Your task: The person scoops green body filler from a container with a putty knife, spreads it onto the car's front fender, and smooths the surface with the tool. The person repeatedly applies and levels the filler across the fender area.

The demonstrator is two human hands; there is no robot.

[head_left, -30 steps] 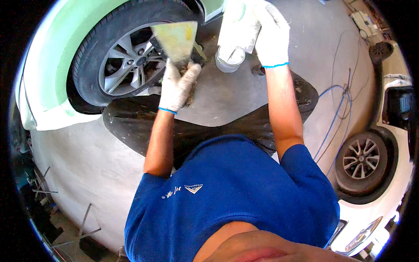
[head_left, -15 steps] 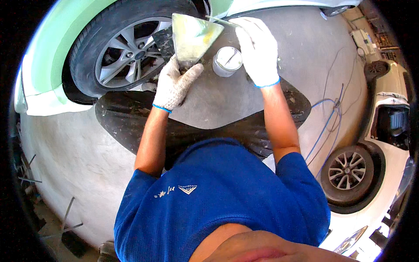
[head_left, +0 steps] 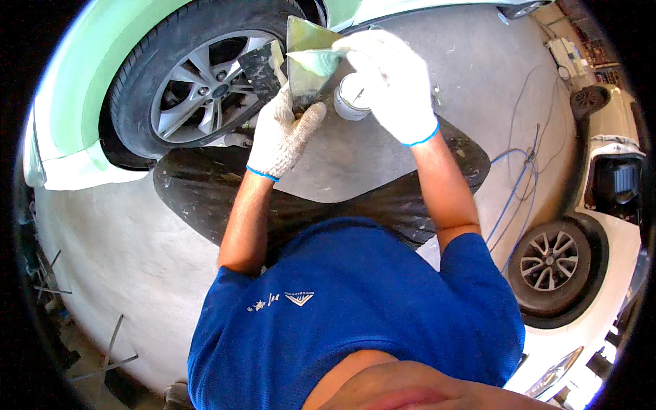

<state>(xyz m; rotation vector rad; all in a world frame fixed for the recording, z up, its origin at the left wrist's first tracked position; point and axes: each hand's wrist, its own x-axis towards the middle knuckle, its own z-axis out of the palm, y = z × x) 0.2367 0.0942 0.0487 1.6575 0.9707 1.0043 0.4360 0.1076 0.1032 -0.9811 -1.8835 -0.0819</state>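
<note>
While the left hand (head_left: 277, 140) closes on the board (head_left: 301, 83) jutting ahead of it and the right hand (head_left: 398, 85) pinches the spreader (head_left: 316, 61), blade leftward over the board — best keep the board braced, blade shallow, pressure even.

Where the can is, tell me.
In the head view, upper middle, the can stands on the floor between the left hand and right hand, nearer the right.
</note>
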